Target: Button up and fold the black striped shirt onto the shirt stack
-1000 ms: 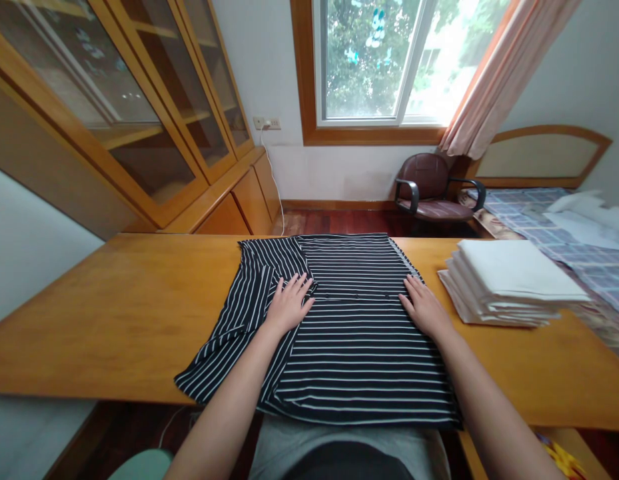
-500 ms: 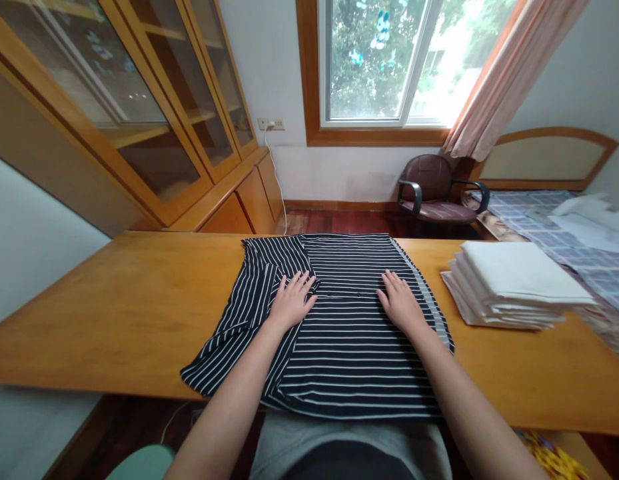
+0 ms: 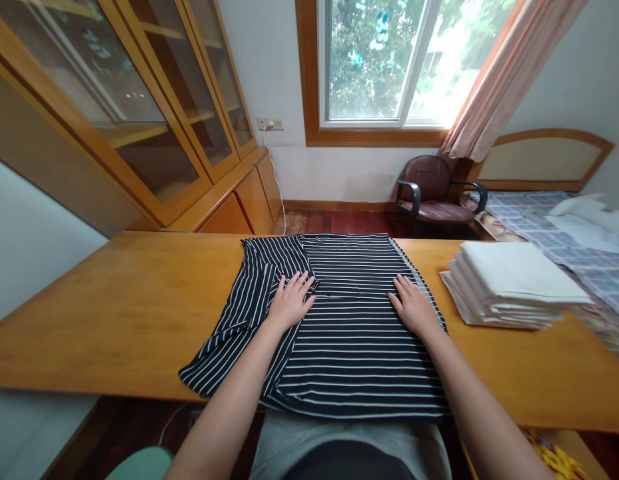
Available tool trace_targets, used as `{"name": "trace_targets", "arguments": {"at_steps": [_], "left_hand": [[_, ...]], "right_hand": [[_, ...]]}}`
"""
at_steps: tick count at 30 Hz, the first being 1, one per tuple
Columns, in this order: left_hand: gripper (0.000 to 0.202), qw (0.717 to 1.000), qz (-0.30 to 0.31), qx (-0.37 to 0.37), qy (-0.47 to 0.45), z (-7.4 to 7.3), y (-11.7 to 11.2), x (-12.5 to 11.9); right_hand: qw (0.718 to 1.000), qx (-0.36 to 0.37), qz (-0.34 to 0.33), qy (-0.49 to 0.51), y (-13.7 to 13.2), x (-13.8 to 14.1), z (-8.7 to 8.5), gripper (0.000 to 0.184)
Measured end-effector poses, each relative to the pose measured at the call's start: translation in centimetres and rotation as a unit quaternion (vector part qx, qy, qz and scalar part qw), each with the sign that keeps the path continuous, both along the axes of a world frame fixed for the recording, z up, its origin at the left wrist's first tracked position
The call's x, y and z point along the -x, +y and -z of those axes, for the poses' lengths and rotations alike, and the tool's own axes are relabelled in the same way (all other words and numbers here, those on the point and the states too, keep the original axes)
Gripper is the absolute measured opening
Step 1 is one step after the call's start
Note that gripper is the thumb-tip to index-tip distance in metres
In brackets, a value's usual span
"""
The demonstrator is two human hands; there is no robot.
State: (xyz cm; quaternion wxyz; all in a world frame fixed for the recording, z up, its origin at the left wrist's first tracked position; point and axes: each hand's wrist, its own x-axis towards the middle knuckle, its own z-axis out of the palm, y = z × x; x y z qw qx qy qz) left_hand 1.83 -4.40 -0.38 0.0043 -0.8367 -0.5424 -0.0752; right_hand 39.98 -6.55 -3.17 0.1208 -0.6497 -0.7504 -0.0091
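Observation:
A black-and-white striped shirt (image 3: 359, 347) lies spread on the wooden table (image 3: 114, 307), its left part folded and slanting toward the near edge. My left hand (image 3: 290, 303) rests flat on the shirt near the folded sleeve, fingers spread. Farther right, my right hand (image 3: 413, 303) lies flat on the fabric close to the curved hem, fingers stretched out. Two small buttons show on the seam between my hands. Neither hand grips anything.
A stack of white folded sheets (image 3: 514, 283) stands on the table's right side. Beyond the table are a brown armchair (image 3: 432, 190), a bed (image 3: 534, 207) and a glass-door cabinet (image 3: 224, 173). A green rounded object (image 3: 142, 465) shows below the near edge.
My right hand has slid a little to the right over the shirt, toward the hem. The left hand stays in place.

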Motion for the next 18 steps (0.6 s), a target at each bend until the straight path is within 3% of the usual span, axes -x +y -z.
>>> {"name": "trace_targets", "arguments": {"at_steps": [6,18], "left_hand": [[0.057,1.0,-0.002,0.0,-0.003,0.0,0.0,0.0],[0.057,1.0,-0.002,-0.005,-0.004,0.2,0.0,0.1]], "right_hand": [[1.0,-0.008,0.021,0.003,-0.1,-1.8,0.3,0.061],[1.0,-0.002,0.023,0.007,-0.1,-1.7,-0.1,0.061]]}}
